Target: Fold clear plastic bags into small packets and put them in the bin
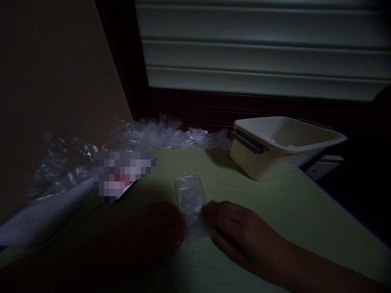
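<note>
A flat, clear rectangular packet (191,197) lies on the green table in front of me, its plastic film crinkled and shiny. Its far corners look rounded; what is inside, if anything, is too dim to make out. My left hand (161,226), dark and in shadow, has its fingers curled in at the packet's near left edge. On the opposite edge, my right hand (233,224) pinches the film with bent fingers. The near end of the packet, between both hands, is blurred.
A cream plastic bin (259,160) with dark grey handles stands at the table's back right. Crumpled clear plastic bags (152,132) line the back and left. A blurred-out printed item (122,175) and a white plastic roll or bag (49,215) lie left. A white object (324,167) sits beyond the right edge.
</note>
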`<state>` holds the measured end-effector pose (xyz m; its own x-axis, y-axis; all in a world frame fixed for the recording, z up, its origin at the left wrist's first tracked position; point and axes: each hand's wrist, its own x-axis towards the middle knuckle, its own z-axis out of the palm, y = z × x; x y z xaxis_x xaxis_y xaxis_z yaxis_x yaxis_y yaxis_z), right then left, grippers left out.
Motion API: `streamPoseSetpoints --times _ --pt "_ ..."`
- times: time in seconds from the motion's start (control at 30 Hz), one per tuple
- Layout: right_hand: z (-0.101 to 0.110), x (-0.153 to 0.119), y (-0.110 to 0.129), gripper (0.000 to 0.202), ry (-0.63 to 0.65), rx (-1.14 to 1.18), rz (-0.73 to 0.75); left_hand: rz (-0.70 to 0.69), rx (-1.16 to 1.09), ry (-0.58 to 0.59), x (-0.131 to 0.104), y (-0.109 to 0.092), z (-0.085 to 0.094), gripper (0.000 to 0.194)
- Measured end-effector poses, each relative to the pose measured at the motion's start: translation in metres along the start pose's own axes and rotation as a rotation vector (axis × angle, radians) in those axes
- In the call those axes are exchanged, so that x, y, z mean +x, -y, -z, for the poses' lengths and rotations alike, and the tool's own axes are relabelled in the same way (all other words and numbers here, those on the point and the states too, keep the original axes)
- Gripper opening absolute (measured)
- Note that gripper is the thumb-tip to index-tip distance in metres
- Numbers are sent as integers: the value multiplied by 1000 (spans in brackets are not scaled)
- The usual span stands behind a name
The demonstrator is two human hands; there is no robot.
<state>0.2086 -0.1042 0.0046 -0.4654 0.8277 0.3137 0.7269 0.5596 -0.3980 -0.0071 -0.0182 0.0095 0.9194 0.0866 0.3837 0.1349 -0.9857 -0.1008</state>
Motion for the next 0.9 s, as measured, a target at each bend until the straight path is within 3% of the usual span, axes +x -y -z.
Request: streamPoseSetpoints --times 0.17,0.37,0.5,0.7,0.9 --pt "-2 1 -1 21 -27 -42 53 3 -6 -53 4 -2 0 32" --pt "-2 0 -1 20 -50 -81 73 5 -56 -11 3 -1 0 26" --pt "-2 0 -1 21 -36 -67 38 43 -123 -54 0 2 -1 26" --pt "-3 -1 1 18 -58 -54 50 2 -177 -20 -2 4 -4 23" --pt "-2 -1 5 17 -69 -101 2 51 -216 -123 -2 2 -4 29"
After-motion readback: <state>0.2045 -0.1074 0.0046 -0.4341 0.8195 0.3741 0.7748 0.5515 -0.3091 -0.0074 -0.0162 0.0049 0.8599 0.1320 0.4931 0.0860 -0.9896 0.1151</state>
